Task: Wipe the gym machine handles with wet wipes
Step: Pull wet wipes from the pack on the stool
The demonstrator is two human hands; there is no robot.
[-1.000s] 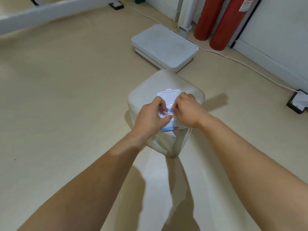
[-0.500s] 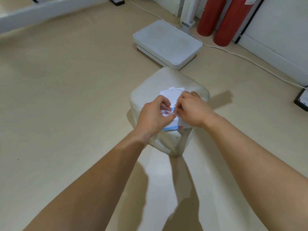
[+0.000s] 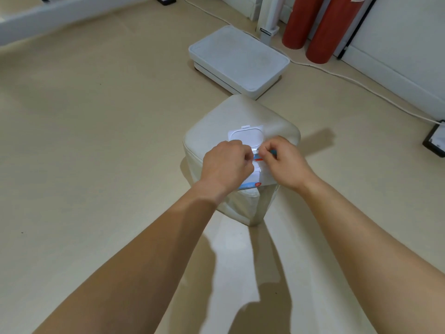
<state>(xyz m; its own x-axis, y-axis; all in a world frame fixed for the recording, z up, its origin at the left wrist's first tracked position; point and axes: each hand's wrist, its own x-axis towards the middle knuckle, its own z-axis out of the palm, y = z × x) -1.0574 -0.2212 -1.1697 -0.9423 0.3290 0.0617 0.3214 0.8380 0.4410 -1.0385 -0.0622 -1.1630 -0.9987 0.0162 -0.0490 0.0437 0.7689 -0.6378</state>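
While both forearms run up from the bottom corners, the left hand (image 3: 227,165) and right hand (image 3: 285,162) meet at mid-frame, knuckles up, fingers curled, fingertips almost touching. Each pinches at the opening of the pack (image 3: 257,175). Is a wipe already between those fingers? Cannot tell, the knuckles hide it.

The pack sits right at the front corner of the stool (image 3: 240,112), with its lid (image 3: 245,138) flipped open and lying flat on the far side.

Here's the danger: with both hands pinching, nothing presses the pack down. A sharp tug could lift the whole light pack or drag it off that near corner onto the floor. Pull too hard and several wipes may come out in a clump, or one may tear at the slot.

Past the stool, a white platform (image 3: 238,59) lies on the floor, just beside it. A cable (image 3: 361,84) trails along the right, and red cylinders (image 3: 320,32) stand upper right. A white bar (image 3: 60,13) crosses the upper left. No handles show anywhere yet, so the wiping hasn't begun.
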